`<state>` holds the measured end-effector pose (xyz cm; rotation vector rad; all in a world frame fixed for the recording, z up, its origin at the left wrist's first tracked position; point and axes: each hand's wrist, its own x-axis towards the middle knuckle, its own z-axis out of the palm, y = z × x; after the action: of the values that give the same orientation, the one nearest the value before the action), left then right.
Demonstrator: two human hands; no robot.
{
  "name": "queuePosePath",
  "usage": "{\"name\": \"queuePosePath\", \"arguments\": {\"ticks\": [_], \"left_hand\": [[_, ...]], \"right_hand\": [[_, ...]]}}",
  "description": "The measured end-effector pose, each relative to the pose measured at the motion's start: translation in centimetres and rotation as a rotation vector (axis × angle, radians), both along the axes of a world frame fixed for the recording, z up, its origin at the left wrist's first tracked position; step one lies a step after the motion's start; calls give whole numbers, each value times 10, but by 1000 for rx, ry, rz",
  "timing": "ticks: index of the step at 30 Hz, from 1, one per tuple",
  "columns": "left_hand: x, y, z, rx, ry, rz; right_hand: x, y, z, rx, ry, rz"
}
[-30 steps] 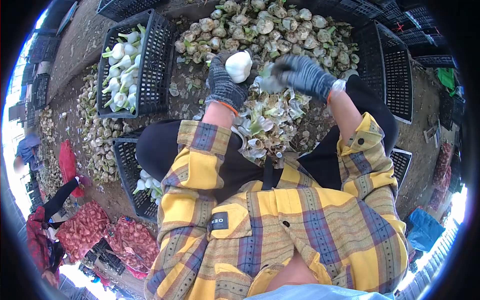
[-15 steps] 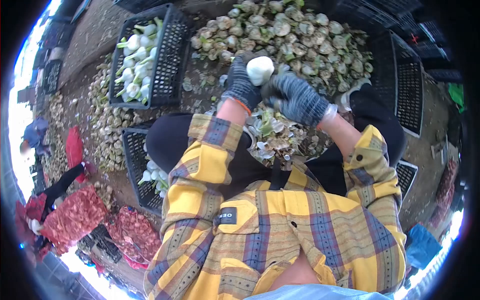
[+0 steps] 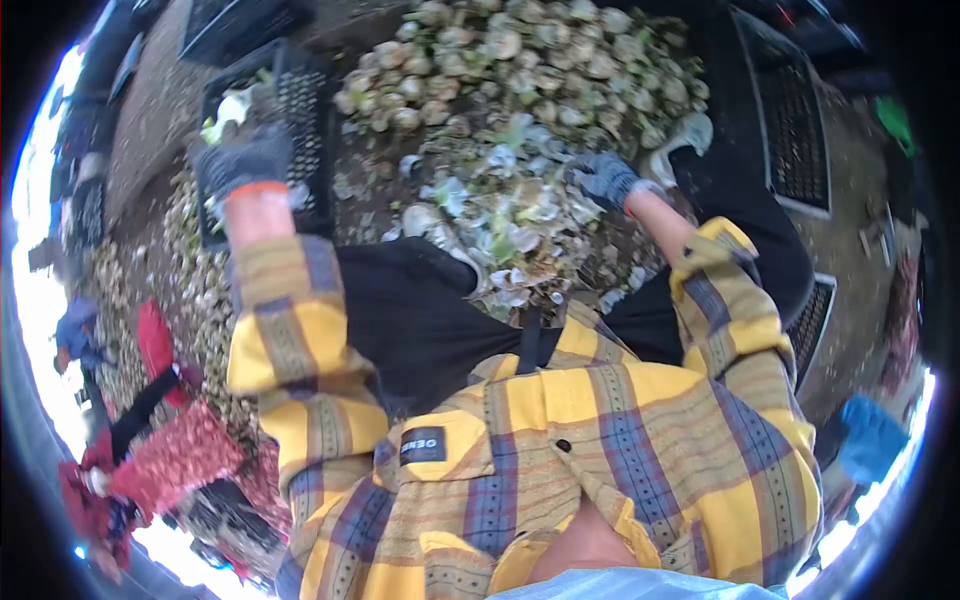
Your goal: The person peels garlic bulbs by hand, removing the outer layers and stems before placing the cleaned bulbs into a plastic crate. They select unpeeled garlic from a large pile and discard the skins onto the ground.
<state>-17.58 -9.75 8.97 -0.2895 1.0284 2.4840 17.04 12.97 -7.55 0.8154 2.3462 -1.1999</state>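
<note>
Head view: smooth white garlic bulbs, green-stemmed, show far left in a perforated black plastic crate, apparently set within easy arm's reach. Over it is the gloved left hand, fingers blurred and hidden; whether they grip anything cannot be told. Papery peelings lie centrally, probably where they drop. Just right, the gloved right hand has loosely bent fingers, any hold unclear. Rough brownish garlic heads are heaped beyond.

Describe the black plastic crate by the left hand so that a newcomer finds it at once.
Start from the yellow plaid shirt and follow its left sleeve forward. The left hand in a grey knitted glove is over the perforated black plastic crate. Unlike the black crate just beyond, this one has a hand over it.
</note>
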Motion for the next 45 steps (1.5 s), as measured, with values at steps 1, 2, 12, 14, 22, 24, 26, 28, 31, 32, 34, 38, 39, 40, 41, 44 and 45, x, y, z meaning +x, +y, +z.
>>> {"name": "queuePosePath", "arguments": {"ticks": [1,2,12,14,22,24,26,28,31,32,34,38,39,40,41,44,45], "left_hand": [[7,4,-3,-91,10,-37],[35,22,7,-131,17,-58],[173,100,-102,-360,-309,-617],[184,109,-108,-414,-325,-669],[195,124,-113,-547,-368,-767],[194,126,-112,-546,-376,-749],[195,123,-114,-535,-320,-748],[198,121,-113,-527,-262,-748],[207,124,-113,-658,-95,-725],[207,124,-121,-648,-86,-719],[210,121,-129,-725,-32,-778],[217,126,-117,-499,-113,-708],[219,130,-87,-489,-185,-636],[218,126,-88,-481,-182,-634],[216,125,-85,-384,-89,-633],[219,120,-73,-307,37,-628],[221,119,-69,-356,98,-652]], "right_hand": [[11,11,-25,70,-59,-51],[20,21,-52,139,-114,-95],[58,109,-79,689,-382,-273],[50,123,-87,673,-486,-204],[75,171,-189,639,-427,-329],[49,147,-109,483,-484,-96],[38,128,-98,476,-403,-152],[22,113,-87,466,-320,-207],[-17,82,-52,107,-14,-266],[-27,65,-29,135,129,-269],[-43,32,51,-20,192,-318],[-43,-6,71,-6,574,-293],[-41,-10,81,-71,555,-363],[-38,-12,90,-137,535,-434],[-32,-9,99,-312,532,-480],[-18,-11,133,-607,413,-797],[-15,-8,126,-602,418,-797]]}}
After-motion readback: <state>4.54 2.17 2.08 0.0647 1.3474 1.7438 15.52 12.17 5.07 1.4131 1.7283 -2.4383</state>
